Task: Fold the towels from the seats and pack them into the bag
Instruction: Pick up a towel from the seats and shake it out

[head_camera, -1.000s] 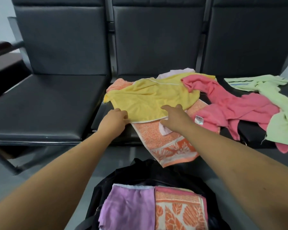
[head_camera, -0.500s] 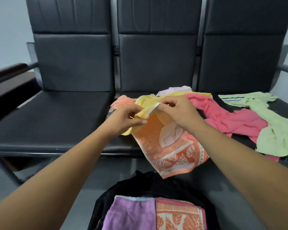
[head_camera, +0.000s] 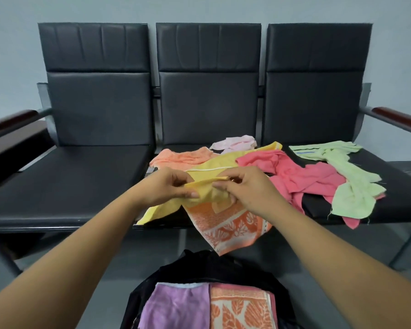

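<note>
My left hand (head_camera: 169, 186) and my right hand (head_camera: 244, 188) both pinch the near edge of a yellow towel (head_camera: 214, 165), lifted a little above the middle seat. Under it lies an orange leaf-patterned towel (head_camera: 230, 224) that hangs over the seat's front edge. A pink towel (head_camera: 294, 176) and a light green towel (head_camera: 349, 181) lie crumpled on the right seat. A peach towel (head_camera: 183, 157) and a pale pink towel (head_camera: 235, 143) lie behind the yellow one. The black bag (head_camera: 199, 264) stands open on the floor below, holding a folded purple towel (head_camera: 176, 305) and a folded orange patterned towel (head_camera: 240, 307).
Three black padded seats (head_camera: 69, 181) stand in a row against a grey wall; the left seat has nothing on it. Brown armrests (head_camera: 399, 117) stick out at both ends. The grey floor (head_camera: 342, 248) lies under the seat frame.
My hands took the yellow towel's near edge, raised it and brought it together in front of me. The view has tilted up, showing the full seat backs.
</note>
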`<control>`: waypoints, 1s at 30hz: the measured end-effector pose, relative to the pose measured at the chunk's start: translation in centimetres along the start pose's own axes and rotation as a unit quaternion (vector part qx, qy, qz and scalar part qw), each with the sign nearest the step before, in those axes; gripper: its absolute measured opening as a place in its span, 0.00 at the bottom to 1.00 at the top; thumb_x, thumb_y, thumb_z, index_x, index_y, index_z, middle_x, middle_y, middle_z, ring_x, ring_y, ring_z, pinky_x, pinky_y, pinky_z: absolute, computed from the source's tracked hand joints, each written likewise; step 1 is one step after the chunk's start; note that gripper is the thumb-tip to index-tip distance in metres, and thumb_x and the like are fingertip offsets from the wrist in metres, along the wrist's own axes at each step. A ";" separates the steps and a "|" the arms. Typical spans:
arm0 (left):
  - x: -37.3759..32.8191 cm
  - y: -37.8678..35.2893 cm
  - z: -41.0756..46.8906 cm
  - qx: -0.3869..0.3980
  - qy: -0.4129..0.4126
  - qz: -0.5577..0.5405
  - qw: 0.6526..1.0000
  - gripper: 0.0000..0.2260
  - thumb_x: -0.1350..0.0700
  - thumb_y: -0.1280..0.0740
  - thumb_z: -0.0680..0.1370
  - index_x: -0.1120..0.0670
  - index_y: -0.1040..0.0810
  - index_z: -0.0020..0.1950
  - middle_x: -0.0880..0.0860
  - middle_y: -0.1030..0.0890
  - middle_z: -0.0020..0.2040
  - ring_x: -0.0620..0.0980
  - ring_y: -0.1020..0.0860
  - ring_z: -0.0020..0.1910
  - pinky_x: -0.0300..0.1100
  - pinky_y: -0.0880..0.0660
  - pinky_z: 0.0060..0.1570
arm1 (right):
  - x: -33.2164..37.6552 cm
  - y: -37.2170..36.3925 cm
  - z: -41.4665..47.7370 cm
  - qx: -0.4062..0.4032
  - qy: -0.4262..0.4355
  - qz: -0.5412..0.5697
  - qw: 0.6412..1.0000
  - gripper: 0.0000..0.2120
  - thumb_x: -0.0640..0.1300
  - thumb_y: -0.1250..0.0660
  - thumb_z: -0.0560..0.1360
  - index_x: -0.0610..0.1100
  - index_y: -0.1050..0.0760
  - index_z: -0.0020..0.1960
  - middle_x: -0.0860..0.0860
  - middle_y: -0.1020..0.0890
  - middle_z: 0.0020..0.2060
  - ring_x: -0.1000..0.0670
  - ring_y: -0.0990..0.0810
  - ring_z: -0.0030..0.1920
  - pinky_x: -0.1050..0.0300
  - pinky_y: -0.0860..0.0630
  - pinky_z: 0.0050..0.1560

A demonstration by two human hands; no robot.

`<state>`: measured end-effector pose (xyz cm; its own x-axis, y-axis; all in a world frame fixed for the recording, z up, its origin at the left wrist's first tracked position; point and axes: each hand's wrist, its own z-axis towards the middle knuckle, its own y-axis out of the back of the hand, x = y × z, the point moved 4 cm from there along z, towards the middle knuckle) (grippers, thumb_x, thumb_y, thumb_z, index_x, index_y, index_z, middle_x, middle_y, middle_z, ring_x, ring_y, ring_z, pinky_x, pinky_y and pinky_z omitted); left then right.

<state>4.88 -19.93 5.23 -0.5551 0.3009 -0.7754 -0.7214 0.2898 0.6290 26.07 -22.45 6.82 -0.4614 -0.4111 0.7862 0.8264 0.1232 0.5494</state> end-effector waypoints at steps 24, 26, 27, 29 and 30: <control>3.9 4.1 0.1 -0.245 0.122 -0.279 0.920 0.07 0.63 0.38 0.83 0.63 0.21 0.51 0.66 0.16 0.50 0.58 0.14 0.41 0.44 0.16 0.41 | -11.1 7.1 0.9 -0.203 -0.300 0.216 0.907 0.16 0.37 0.30 0.79 0.32 0.24 0.64 0.39 0.15 0.49 0.45 0.15 0.48 0.57 0.20 0.44; 0.7 6.2 1.2 -0.258 0.112 -0.365 0.888 0.07 0.65 0.38 0.83 0.64 0.21 0.51 0.67 0.17 0.49 0.60 0.14 0.45 0.47 0.16 0.47 | -7.6 9.0 2.9 -0.209 -0.267 0.214 0.916 0.09 0.35 0.29 0.77 0.33 0.22 0.56 0.32 0.17 0.47 0.45 0.16 0.46 0.58 0.19 0.41; -1.4 7.7 1.5 -0.254 0.096 -0.370 0.889 0.07 0.65 0.38 0.83 0.64 0.22 0.50 0.66 0.17 0.49 0.59 0.14 0.46 0.46 0.16 0.47 | -4.8 10.2 4.1 -0.210 -0.228 0.217 0.926 0.04 0.34 0.29 0.77 0.34 0.22 0.49 0.29 0.19 0.45 0.44 0.17 0.45 0.58 0.18 0.41; -6.6 11.2 1.8 -0.239 0.031 -0.343 0.908 0.06 0.65 0.38 0.83 0.64 0.22 0.49 0.65 0.17 0.49 0.57 0.14 0.44 0.41 0.16 0.43 | 1.8 13.7 6.0 -0.254 -0.130 0.239 0.928 0.06 0.32 0.29 0.76 0.38 0.22 0.41 0.35 0.18 0.41 0.42 0.17 0.45 0.53 0.16 0.48; -9.4 13.2 1.6 -0.240 -0.012 -0.340 0.909 0.07 0.65 0.38 0.83 0.63 0.22 0.49 0.64 0.18 0.49 0.56 0.15 0.44 0.39 0.18 0.41 | 5.4 15.8 6.4 -0.291 -0.072 0.259 0.918 0.06 0.32 0.28 0.76 0.39 0.21 0.41 0.39 0.17 0.41 0.43 0.16 0.46 0.51 0.16 0.52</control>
<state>1.24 -17.50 20.89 0.0916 0.2224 -0.9706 -0.9952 -0.0125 -0.0968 34.53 -16.93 21.59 0.0385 -0.3054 0.9514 0.9600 -0.2529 -0.1200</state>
